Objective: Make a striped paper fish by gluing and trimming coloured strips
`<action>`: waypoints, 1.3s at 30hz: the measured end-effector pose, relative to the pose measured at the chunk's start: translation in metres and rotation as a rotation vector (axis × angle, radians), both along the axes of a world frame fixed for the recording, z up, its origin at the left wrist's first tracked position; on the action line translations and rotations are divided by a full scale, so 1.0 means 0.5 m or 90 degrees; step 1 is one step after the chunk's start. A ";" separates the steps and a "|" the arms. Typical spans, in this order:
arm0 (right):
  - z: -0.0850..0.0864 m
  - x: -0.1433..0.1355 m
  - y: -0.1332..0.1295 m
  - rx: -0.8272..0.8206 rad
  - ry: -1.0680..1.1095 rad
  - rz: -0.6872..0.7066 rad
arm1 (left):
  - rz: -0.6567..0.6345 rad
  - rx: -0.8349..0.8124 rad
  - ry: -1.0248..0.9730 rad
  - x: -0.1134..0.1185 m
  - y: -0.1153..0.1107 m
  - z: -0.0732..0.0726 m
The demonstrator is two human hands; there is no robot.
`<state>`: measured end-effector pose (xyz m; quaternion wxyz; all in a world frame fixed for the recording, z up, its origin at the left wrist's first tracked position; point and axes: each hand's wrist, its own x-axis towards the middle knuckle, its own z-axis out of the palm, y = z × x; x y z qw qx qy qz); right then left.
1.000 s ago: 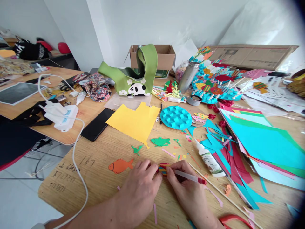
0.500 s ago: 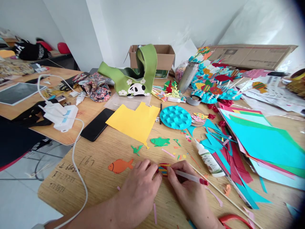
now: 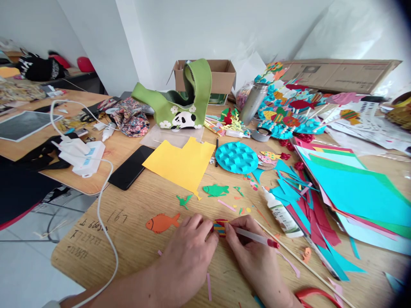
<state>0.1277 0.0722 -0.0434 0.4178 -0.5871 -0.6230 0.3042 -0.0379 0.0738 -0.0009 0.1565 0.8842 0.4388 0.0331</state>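
Note:
A small striped paper piece (image 3: 220, 228) in red, yellow and blue lies on the wooden table between my two hands. My left hand (image 3: 189, 248) is closed, its curled fingertips pressing on the left end of the piece. In my right hand (image 3: 253, 256) is a pen (image 3: 257, 237) with a clear barrel and a red end, and the fingertips touch the piece's right side. The pen's tip is hidden behind my fingers. An orange paper fish (image 3: 162, 223) lies left of my left hand. Beyond my hands is a green paper fish (image 3: 215, 190).
A glue bottle (image 3: 282, 214) lies at right beside a thin wooden stick (image 3: 298, 259). Red-handled scissors (image 3: 316, 294) are at the front edge. Coloured sheets (image 3: 362, 184) and scraps fill the right side. A yellow sheet (image 3: 183, 164), phone (image 3: 131, 167) and white cable (image 3: 111, 239) are at left.
The pen's red end has shifted very slightly left and down with my right hand. My left hand and the striped piece have stayed in place.

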 end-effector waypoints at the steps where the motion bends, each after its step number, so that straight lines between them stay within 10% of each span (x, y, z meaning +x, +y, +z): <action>1: 0.001 0.000 0.001 0.002 -0.002 -0.001 | 0.000 0.000 0.000 0.000 0.000 0.000; 39: 0.005 -0.004 0.001 -0.018 0.020 0.013 | 0.001 0.003 0.005 0.002 -0.002 0.003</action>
